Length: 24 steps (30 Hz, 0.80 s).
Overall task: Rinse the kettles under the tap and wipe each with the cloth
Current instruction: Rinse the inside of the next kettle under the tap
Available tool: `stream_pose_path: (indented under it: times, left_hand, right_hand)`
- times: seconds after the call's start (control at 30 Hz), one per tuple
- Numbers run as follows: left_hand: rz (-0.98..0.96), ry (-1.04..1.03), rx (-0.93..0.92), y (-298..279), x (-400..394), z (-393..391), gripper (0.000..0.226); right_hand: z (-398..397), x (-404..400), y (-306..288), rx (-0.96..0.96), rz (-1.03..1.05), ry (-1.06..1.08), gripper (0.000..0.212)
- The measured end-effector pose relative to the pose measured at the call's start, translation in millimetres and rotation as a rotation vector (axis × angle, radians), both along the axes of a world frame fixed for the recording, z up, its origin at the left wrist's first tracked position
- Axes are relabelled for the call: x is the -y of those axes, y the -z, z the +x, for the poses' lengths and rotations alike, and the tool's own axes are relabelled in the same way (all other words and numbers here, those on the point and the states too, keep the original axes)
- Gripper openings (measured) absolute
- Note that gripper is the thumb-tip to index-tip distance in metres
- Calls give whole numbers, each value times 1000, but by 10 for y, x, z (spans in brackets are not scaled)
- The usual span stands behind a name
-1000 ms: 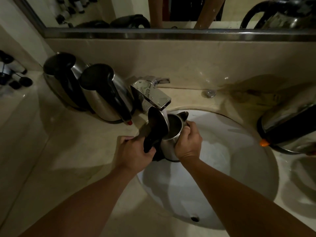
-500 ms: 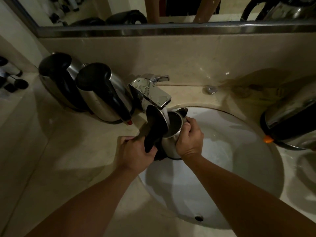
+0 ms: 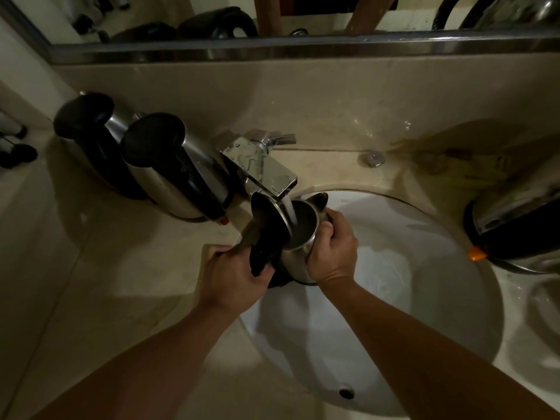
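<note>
A steel kettle (image 3: 298, 234) with its black lid flipped open sits under the chrome tap (image 3: 260, 168), over the left rim of the white sink (image 3: 424, 298). Water runs from the spout into the kettle's mouth. My left hand (image 3: 233, 275) grips the kettle's black handle. My right hand (image 3: 331, 250) wraps round the steel body on its right side. No cloth shows in view.
Two more steel kettles (image 3: 169, 168) (image 3: 91, 137) with black lids stand on the counter left of the tap. Another kettle (image 3: 515, 225) with an orange switch lies at the right edge. A mirror runs along the back wall. Small dark bottles (image 3: 15, 150) stand far left.
The tap's stream now pours into the kettle, where a second ago little water showed. Both hands keep the same hold; the view has shifted slightly.
</note>
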<state>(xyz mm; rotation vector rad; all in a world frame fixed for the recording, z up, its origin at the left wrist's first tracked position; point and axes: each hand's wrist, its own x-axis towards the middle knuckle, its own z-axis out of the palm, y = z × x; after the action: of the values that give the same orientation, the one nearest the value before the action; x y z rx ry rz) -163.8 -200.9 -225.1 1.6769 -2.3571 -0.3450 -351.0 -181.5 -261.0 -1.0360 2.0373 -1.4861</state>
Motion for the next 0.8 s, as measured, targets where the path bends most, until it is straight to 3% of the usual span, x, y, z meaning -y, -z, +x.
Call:
stream_pose_path:
  times: [0.37, 0.8]
  left_hand:
    - [57, 26, 14, -22, 34, 7, 18]
    - [17, 49, 53, 40, 88, 23, 26]
  right_hand:
    - [-15, -1, -79, 59, -29, -29, 38]
    - [-23, 20, -15, 82, -41, 24, 47]
